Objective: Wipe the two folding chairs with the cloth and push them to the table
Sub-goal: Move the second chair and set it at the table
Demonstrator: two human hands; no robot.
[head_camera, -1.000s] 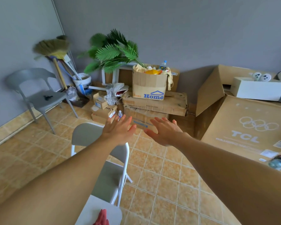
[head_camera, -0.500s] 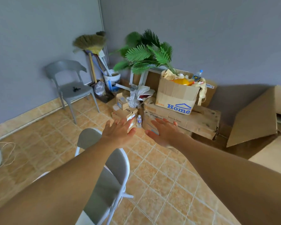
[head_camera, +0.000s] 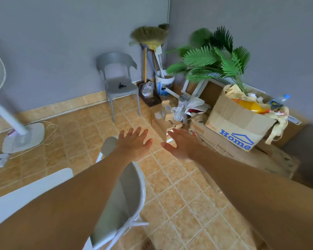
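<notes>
**A:** Where are the hands?

**B:** Both reach forward. The left hand (head_camera: 134, 144) and right hand (head_camera: 182, 144) are side by side, thumbs near but apart. Each grip is released: fingers spread, holding nothing.

**A:** And the folding chair?

**B:** The folding chair (head_camera: 124, 201), with a grey seat and white frame, stands on the tiled floor (head_camera: 179, 204) under the left forearm. I cannot tell whether the arm touches it. A white table (head_camera: 25, 192) corner sits just beside it, lower left.

**A:** Behind?

**B:** A grey plastic chair (head_camera: 117, 82) by the wall, a broom (head_camera: 148, 36) and a "Home" box (head_camera: 238, 123).
</notes>
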